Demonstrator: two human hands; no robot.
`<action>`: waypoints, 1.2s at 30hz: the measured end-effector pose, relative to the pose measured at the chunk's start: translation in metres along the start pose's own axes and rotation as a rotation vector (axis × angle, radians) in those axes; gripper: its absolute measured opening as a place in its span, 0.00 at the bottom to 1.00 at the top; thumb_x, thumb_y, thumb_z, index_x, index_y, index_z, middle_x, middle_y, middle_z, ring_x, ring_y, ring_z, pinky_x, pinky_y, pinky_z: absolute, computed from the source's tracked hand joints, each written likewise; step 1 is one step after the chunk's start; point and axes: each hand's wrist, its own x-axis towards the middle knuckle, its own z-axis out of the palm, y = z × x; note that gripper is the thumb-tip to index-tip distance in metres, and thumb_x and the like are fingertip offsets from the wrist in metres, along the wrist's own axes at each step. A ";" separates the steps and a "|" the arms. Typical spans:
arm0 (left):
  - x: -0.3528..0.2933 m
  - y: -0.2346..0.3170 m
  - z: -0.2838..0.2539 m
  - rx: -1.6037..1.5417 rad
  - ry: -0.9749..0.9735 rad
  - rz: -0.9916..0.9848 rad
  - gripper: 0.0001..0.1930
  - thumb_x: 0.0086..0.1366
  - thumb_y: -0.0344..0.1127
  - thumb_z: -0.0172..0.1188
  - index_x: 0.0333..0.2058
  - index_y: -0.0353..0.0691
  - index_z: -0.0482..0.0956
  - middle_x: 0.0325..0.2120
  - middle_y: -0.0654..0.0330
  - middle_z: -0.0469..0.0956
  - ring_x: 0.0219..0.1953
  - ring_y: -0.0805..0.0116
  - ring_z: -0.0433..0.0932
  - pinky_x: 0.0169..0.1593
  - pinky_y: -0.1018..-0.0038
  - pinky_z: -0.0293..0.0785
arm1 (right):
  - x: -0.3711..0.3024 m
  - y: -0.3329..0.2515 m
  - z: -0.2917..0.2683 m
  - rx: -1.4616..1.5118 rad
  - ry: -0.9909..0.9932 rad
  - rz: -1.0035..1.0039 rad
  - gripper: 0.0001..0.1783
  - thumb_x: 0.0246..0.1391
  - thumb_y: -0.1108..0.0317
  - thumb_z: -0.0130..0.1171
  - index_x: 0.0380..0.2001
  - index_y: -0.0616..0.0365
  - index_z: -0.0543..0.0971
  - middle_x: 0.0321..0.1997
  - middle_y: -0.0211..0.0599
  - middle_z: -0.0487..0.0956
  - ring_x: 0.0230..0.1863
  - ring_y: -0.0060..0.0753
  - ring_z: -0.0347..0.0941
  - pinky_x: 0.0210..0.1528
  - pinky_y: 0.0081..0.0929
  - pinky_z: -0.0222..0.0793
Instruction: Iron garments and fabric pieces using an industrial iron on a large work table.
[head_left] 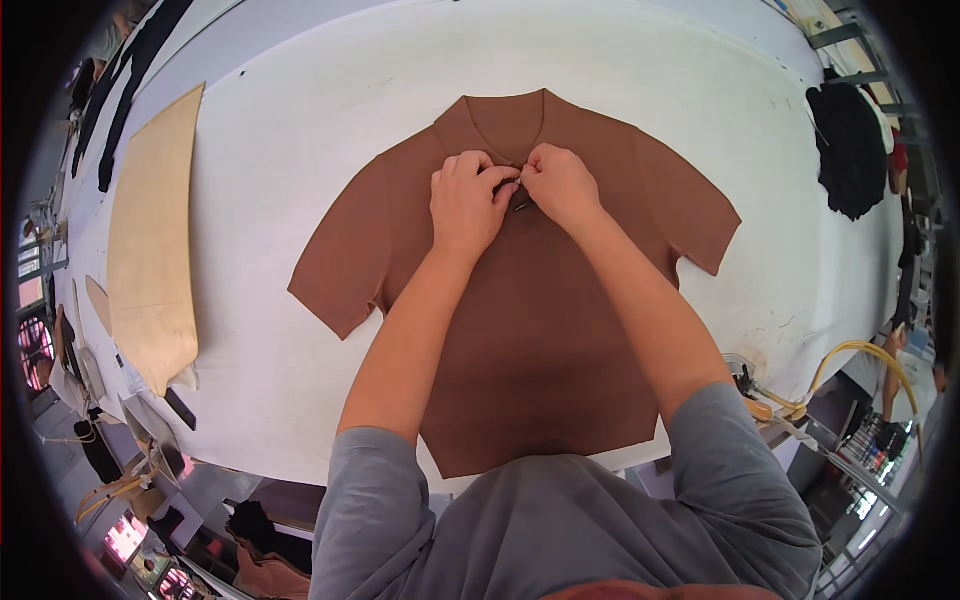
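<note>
A brown short-sleeved collared shirt [540, 330] lies spread flat on the white table, its collar away from me and its hem near my body. My left hand [468, 200] and my right hand [562, 188] meet at the front opening just below the collar. Both hands have thumb and fingers pinched together at the opening's edges. Between them a small dark slim piece [523, 206] shows on the fabric; its kind is too small to tell. My fingers hide most of the opening.
To the left on the white table [260, 130] lies a long pale wooden board [155, 240], with dark garments [135, 80] beyond it. A black garment pile [848, 148] sits at the right edge. A yellow hose [880, 352] and an iron-like tool [762, 408] are at the near right.
</note>
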 end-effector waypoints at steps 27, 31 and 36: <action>-0.059 0.012 0.007 -0.064 0.034 -0.028 0.07 0.60 0.36 0.71 0.38 0.50 0.91 0.38 0.69 0.76 0.42 0.66 0.75 0.50 0.69 0.69 | -0.080 0.034 0.028 0.251 -0.056 -0.045 0.07 0.62 0.69 0.61 0.38 0.61 0.83 0.29 0.31 0.81 0.28 0.27 0.72 0.33 0.25 0.69; -0.060 0.011 0.005 -0.025 0.060 -0.002 0.07 0.60 0.35 0.70 0.38 0.51 0.91 0.38 0.69 0.75 0.41 0.66 0.74 0.48 0.69 0.69 | -0.080 0.040 0.032 0.408 -0.079 -0.012 0.08 0.62 0.67 0.60 0.38 0.60 0.83 0.29 0.33 0.82 0.29 0.30 0.74 0.34 0.28 0.71; -0.058 0.020 0.005 0.037 -0.040 -0.070 0.10 0.62 0.36 0.69 0.42 0.51 0.90 0.44 0.67 0.77 0.47 0.64 0.75 0.52 0.67 0.70 | -0.077 0.043 0.039 0.449 -0.114 0.066 0.10 0.62 0.63 0.59 0.38 0.58 0.83 0.31 0.37 0.84 0.31 0.38 0.78 0.36 0.34 0.74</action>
